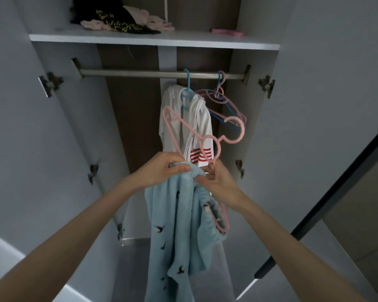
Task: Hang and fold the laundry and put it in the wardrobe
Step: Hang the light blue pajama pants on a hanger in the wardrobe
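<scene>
I stand before the open wardrobe. My left hand [162, 168] grips the top edge of a light blue garment [175, 225] printed with small dark birds, which hangs down in front of me. My right hand [218, 179] pinches a pink hanger [205, 138] at its frame, with the hook pointing up to the right. Part of the pink hanger runs down inside the blue garment's right side. Behind them, a white garment with red stripes [196, 127] hangs from a blue hanger [187, 88] on the metal rail [140, 73].
Empty pink and blue hangers [220, 99] hang at the rail's right end. The shelf [153, 39] above holds crumpled black and pink clothes [118, 20] and a flat pink item [227, 32]. Both wardrobe doors stand open at the sides.
</scene>
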